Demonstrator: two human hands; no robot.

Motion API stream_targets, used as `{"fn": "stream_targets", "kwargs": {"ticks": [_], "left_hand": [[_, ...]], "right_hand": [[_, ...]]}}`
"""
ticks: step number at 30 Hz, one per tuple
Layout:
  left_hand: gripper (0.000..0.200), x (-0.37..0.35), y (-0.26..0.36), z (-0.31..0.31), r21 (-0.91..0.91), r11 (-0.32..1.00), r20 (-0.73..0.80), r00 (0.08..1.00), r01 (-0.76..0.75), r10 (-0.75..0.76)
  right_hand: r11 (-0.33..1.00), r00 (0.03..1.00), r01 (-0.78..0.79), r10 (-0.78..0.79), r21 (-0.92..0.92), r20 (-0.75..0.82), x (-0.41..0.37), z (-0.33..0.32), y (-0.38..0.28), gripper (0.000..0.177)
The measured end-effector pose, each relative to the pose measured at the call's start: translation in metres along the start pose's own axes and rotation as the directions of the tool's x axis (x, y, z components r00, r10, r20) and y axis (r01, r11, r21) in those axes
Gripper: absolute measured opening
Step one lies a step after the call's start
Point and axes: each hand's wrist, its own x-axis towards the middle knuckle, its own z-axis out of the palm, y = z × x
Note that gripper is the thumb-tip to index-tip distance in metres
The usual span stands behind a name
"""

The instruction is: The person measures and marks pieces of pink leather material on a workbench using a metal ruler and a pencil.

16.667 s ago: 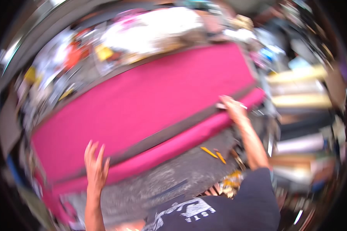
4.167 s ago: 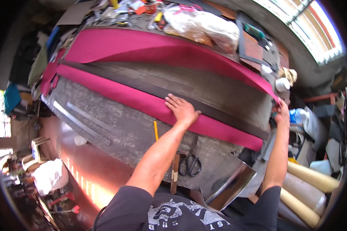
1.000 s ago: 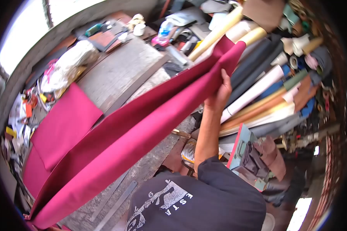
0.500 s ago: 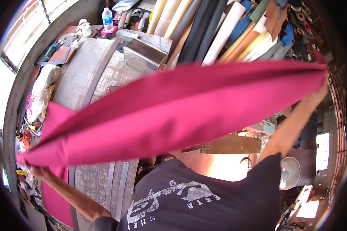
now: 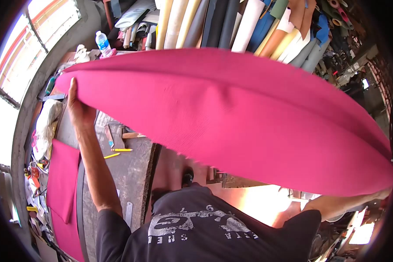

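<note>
A wide sheet of magenta fabric point(image 5: 231, 118), folded lengthwise, is stretched in the air between my hands. My left hand point(image 5: 81, 109) grips its lower edge near the left end, thumb on the near face and fingers behind the cloth. At the far right my right hand point(image 5: 382, 194) is closed on the other end, mostly covered by the fabric. Below my left arm, a second magenta fabric piece point(image 5: 63, 179) lies folded along the left side of the worktable point(image 5: 126, 179).
On the worktable lie yellow pencils point(image 5: 121, 149), a utility knife point(image 5: 109, 136), a hammer point(image 5: 133, 135) and a metal ruler point(image 5: 129, 214). A water bottle point(image 5: 103, 43) stands at the back. Material rolls point(image 5: 214, 26) lean behind. A clear plastic bag point(image 5: 48, 122) sits by the window.
My left hand has risen and moved right with its end of the fabric. My right hand has dropped lower and outward. The sheet now slopes down to the right, uncovering tools on the table.
</note>
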Motion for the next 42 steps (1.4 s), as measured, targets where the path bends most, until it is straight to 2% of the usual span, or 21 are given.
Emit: {"fn": "stream_targets", "kwargs": {"ticks": [5,12,16,19,21,23,24,25,26,27,28,29,30,31,32,34,35,37,39,40,42], "left_hand": [[0.045,0.051,-0.087,0.047,0.087,0.996,-0.008,1.000,-0.009,0.009],[0.049,0.138,-0.171,0.033,0.052,0.997,-0.022,0.999,0.049,-0.048],[0.052,0.173,-0.179,0.013,0.047,0.987,0.152,0.976,0.153,-0.158],[0.061,0.213,-0.177,0.008,0.145,0.986,0.211,0.971,0.079,-0.109],[0.062,0.240,-0.177,0.016,0.259,0.965,0.356,0.933,-0.046,-0.051],[0.061,0.267,-0.175,0.019,0.418,0.908,0.535,0.811,-0.013,-0.235],[0.061,0.270,-0.177,0.023,0.484,0.874,0.535,0.780,0.032,-0.325],[0.053,0.274,-0.176,0.028,0.644,0.754,0.507,0.665,0.130,-0.548],[0.050,0.288,-0.183,0.035,0.751,0.607,0.650,0.454,-0.260,-0.610],[0.047,0.286,-0.193,0.046,0.905,0.412,0.423,0.350,-0.111,-0.836],[0.050,0.284,-0.210,0.060,0.923,0.306,0.354,0.200,-0.234,-0.914],[0.046,0.295,-0.245,0.047,0.912,0.350,0.343,-0.071,-0.213,-0.937],[0.049,0.287,-0.275,0.049,0.816,0.545,0.497,-0.249,-0.192,-0.831],[0.060,0.268,-0.294,0.052,0.834,0.414,0.314,-0.304,-0.365,-0.900],[0.066,0.253,-0.321,0.045,0.802,0.532,0.425,-0.367,-0.272,-0.827],[0.073,0.218,-0.368,0.039,0.784,0.527,0.303,-0.538,-0.329,-0.787],[0.083,0.202,-0.382,0.039,0.684,0.621,0.316,-0.613,-0.382,-0.724],[0.091,0.186,-0.420,0.012,0.711,0.650,0.435,-0.559,-0.268,-0.706],[0.092,0.193,-0.411,0.068,0.797,0.552,0.376,-0.515,-0.245,-0.771],[0.086,0.201,-0.421,0.077,0.870,0.427,0.257,-0.513,-0.246,-0.819],[0.071,0.234,-0.449,0.082,0.717,0.634,0.520,-0.384,-0.290,-0.763]], "right_hand": [[0.964,0.996,0.081,-0.091,-0.252,-0.026,0.050,-0.006,0.002,0.047],[0.855,0.988,0.103,-0.146,-0.508,-0.045,0.087,0.011,0.027,0.048],[0.783,0.988,0.077,-0.141,-0.617,-0.055,0.076,0.028,0.054,0.049],[0.743,0.991,0.036,-0.113,-0.668,-0.072,0.061,0.046,0.079,0.049],[0.719,0.992,0.015,-0.097,-0.694,-0.080,0.053,0.061,0.094,0.049],[0.696,0.993,-0.009,-0.076,-0.718,-0.086,0.047,0.078,0.112,0.050],[0.683,0.994,-0.013,-0.072,-0.730,-0.085,0.046,0.086,0.120,0.050],[0.671,0.995,-0.019,-0.062,-0.742,-0.081,0.046,0.094,0.127,0.050],[0.658,0.995,-0.030,-0.052,-0.752,-0.086,0.044,0.101,0.134,0.050],[0.661,0.995,-0.029,-0.054,-0.750,-0.086,0.049,0.110,0.138,0.050],[0.642,0.995,-0.037,-0.046,-0.766,-0.086,0.047,0.116,0.145,0.051],[0.619,0.997,-0.043,-0.026,-0.784,-0.075,0.043,0.123,0.155,0.051],[0.608,0.997,-0.047,-0.020,-0.792,-0.075,0.044,0.130,0.163,0.051],[0.595,0.998,-0.052,-0.006,-0.802,-0.069,0.047,0.137,0.171,0.051],[0.584,0.998,-0.051,0.003,-0.810,-0.060,0.047,0.141,0.178,0.051],[0.556,0.999,-0.052,0.019,-0.830,-0.051,0.048,0.156,0.192,0.052],[0.537,0.999,-0.050,0.026,-0.842,-0.043,0.047,0.159,0.199,0.052],[0.509,0.999,-0.033,0.026,-0.860,-0.023,0.056,0.159,0.211,0.052],[0.486,0.999,-0.022,0.034,-0.874,-0.006,0.067,0.164,0.220,0.052],[0.469,0.999,-0.008,0.034,-0.883,0.009,0.073,0.168,0.225,0.053],[0.447,0.998,0.029,0.029,-0.894,0.047,0.082,0.179,0.233,0.053]]}}
